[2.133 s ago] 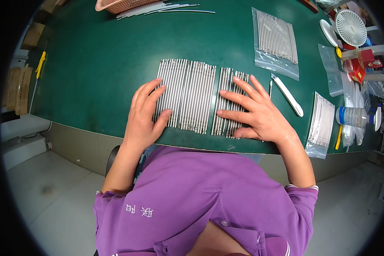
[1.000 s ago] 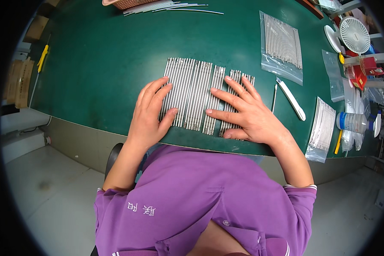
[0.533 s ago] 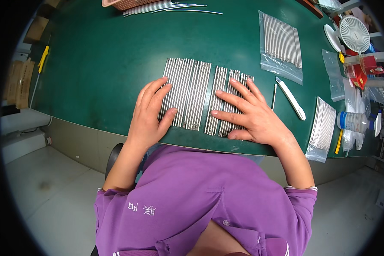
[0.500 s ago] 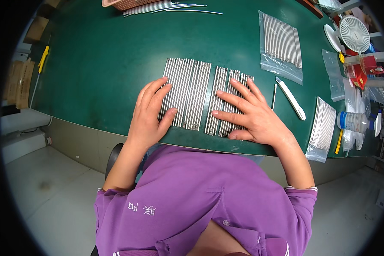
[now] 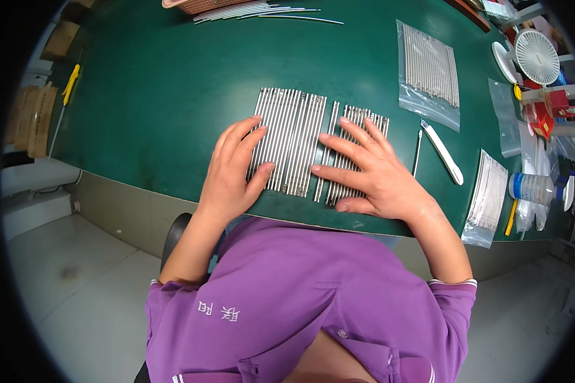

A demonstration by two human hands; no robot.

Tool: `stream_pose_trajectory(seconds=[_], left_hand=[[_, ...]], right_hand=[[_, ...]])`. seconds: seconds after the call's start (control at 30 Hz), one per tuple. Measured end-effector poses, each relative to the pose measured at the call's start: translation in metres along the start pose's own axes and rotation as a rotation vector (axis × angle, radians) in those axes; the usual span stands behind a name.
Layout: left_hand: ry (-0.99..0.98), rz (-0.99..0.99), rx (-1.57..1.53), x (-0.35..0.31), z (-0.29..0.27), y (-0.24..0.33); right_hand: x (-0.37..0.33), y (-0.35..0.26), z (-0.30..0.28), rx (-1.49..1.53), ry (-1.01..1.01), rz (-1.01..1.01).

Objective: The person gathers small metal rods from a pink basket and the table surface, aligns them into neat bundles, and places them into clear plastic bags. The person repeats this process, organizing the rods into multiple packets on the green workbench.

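Note:
Thin silvery metal rods lie side by side on the green table in two groups. The wider left group of rods (image 5: 291, 140) has my left hand (image 5: 233, 169) along its left edge, fingertips and thumb touching the outer rods. My right hand (image 5: 374, 175) is spread flat over the right group of rods (image 5: 343, 150) and covers part of it. Its fingers point left, with the fingertips near a narrow pair of rods (image 5: 326, 152) that stands apart between the groups. Neither hand grasps anything.
Right of my right hand lie a single rod (image 5: 418, 153) and a white utility knife (image 5: 442, 153). Bags of rods (image 5: 428, 64) (image 5: 487, 195) lie farther right, near a small white fan (image 5: 535, 56). At the back is a pink basket (image 5: 204, 5); a yellow-handled tool (image 5: 71, 84) lies far left.
Some rods from the right group have joined the left group, leaving a narrow pair between. My right hand's fingers have shifted slightly left relative to the rods. The whole view has shifted a little.

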State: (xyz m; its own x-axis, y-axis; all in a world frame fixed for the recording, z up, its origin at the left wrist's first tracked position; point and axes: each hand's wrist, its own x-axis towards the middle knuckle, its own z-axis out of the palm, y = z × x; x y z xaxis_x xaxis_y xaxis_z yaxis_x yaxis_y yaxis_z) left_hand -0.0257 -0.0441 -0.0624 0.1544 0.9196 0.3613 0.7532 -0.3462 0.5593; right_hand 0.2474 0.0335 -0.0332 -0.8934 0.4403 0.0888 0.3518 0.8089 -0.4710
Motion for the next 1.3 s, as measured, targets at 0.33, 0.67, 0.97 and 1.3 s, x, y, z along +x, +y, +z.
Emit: stream_pose_trajectory(seconds=[0.33, 0.67, 0.97, 1.3], left_hand=[[-0.003, 0.003, -0.017, -0.001, 0.001, -0.003], [0.001, 0.011, -0.019, -0.001, 0.0, -0.003], [0.003, 0.007, -0.023, -0.001, 0.001, -0.004], [0.014, -0.006, -0.047, -0.002, 0.0, -0.003]], right_hand=[[0.016, -0.004, 0.005, -0.024, -0.016, -0.003], [0.009, -0.004, 0.0, -0.023, -0.023, 0.02], [0.004, -0.002, 0.0, -0.039, -0.052, 0.034], [0.003, 0.003, -0.008, -0.075, -0.046, -0.029]])
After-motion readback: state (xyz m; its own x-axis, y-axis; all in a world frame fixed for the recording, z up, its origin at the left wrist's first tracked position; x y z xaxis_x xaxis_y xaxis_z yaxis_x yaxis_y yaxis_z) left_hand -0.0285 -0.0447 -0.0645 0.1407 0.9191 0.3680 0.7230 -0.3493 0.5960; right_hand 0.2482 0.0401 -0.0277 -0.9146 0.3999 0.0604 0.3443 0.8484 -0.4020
